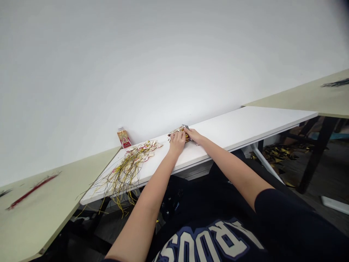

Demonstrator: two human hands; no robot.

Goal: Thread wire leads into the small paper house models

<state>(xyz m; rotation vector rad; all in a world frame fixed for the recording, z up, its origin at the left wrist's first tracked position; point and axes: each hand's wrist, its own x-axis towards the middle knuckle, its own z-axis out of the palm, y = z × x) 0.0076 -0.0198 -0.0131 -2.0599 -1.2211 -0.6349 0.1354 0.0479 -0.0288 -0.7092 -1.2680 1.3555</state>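
Observation:
On the white table both hands meet at a small printed cardboard box [177, 129] with red, yellow and dark markings. My left hand [177, 141] lies over its near side with bent fingers. From the right, my right hand [194, 135] grips the box's end, thumb and fingers closed around it. A grey part shows at the far right corner; much of the box is hidden by the fingers. To the left of my left hand lies a spread of pale red-edged tags [145, 151] with long yellow and dark strings [124, 173].
A gold and red carton [124, 138] stands against the wall at the back. Strings hang over the front edge of the white table [223, 127]. Cream tables adjoin both sides; the left one holds a red strand bundle [34, 190], the right one dark strands [336, 83]. Gold-black scraps [280, 153] lie below.

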